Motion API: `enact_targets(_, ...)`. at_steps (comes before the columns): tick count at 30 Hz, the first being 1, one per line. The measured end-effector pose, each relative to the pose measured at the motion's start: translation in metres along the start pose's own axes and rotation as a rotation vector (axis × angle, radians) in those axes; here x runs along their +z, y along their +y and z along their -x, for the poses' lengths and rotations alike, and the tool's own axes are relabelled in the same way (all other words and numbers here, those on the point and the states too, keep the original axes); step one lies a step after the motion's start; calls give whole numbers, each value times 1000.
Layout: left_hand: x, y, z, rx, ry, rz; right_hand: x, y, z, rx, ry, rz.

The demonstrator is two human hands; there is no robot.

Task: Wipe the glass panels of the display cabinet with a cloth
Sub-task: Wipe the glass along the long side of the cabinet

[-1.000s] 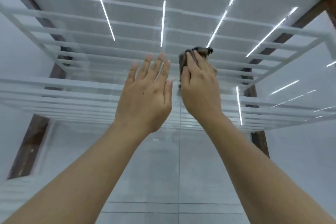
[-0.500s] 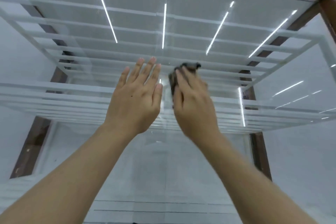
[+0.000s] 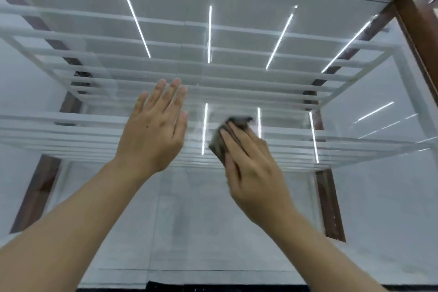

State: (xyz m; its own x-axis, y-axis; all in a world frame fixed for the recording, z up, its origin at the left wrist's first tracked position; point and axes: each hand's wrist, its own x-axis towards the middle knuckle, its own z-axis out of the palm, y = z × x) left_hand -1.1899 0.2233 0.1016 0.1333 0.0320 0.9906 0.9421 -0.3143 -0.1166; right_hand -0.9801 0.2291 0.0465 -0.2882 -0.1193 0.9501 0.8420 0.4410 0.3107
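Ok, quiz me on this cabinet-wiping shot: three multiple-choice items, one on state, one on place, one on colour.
1. The left hand is:
A. a fist
B. flat, fingers straight
C. gripping a handle

2. The cloth sits:
A. under the left hand
B. under the right hand, on the glass
C. on the floor

3. The cabinet frame is:
A. green
B. white
C. dark brown

Key:
1 is B: its fingers lie straight and hold nothing.
2 is B: dark cloth pokes out past the right fingertips.
3 is C: a brown wood corner shows at upper right.
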Motion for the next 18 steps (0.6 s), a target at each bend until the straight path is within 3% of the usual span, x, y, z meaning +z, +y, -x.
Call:
enact_targets(3, 1, 1, 2, -19, -10, 2, -28, 57, 11, 192, 107, 7)
enact_targets(7, 1, 3, 1, -33, -9, -8, -33, 92, -81, 482, 236, 23)
enact_targets(10, 0, 9, 1, -65, -11, -4, -5, 51, -105, 290, 213, -16)
enact_targets(12, 0, 19, -1, -124, 11, 8, 4, 25, -66, 63, 130, 0)
enact_targets(14, 3, 37, -5, -189, 46, 18, -9, 28, -13, -32, 12, 8)
enact_targets(16, 8, 58, -10, -158, 82, 12, -32, 64, 17, 61, 45, 14)
enact_targets(18, 16, 78, -15, -40, 84, 11, -54, 108, 10, 292, 149, 29)
